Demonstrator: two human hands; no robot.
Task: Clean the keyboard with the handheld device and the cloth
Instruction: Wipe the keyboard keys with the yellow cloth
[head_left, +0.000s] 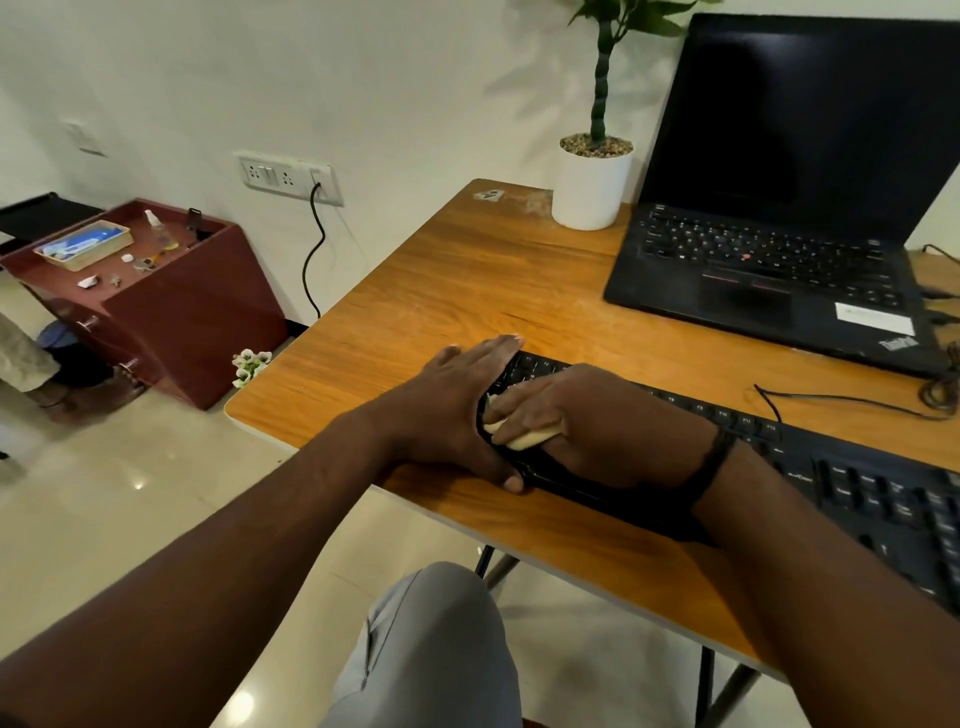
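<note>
A black keyboard (857, 483) lies across the front of the wooden desk (467, 291), running from the middle to the lower right. My left hand (457, 410) clasps its left end, fingers stretched over the far edge and thumb on the near edge. My right hand (587, 415) holds a pale yellow cloth (524, 440) and presses it on the keys at the left end. Most of the cloth is hidden under my fingers. No handheld device is in view.
An open black laptop (769, 249) stands behind the keyboard. A white plant pot (589, 187) sits at the desk's back edge. A thin cable (831, 400) trails at the right. A red cabinet (171, 301) with small items stands on the floor, left.
</note>
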